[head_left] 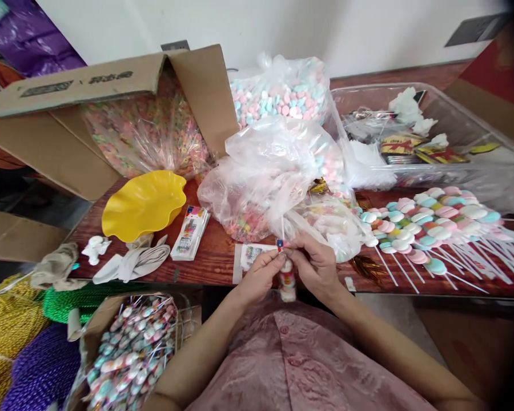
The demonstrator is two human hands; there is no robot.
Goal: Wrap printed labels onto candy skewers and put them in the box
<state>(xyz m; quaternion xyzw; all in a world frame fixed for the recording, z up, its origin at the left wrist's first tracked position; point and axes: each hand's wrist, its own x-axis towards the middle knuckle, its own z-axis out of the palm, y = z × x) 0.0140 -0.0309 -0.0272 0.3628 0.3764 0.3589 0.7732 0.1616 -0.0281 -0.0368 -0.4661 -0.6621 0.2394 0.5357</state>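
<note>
Clear plastic packet [288, 279] near six o'clock: left hand [261, 271] and right hand [316, 266] pinch its top, apparently to hold it gathered. Candy sticks [437, 220] lie heaped toward three o'clock, probably for easy grabbing.

The wrapper [288, 281] looks like shiny plastic, the bowl [143, 204] smooth glossy plastic, the printed carton [201, 105] matt cardboard.

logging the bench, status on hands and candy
Left hand, right hand pinching wrapped candy, far end. Held at front edge of table. Plastic bags crowded just beyond.
</note>
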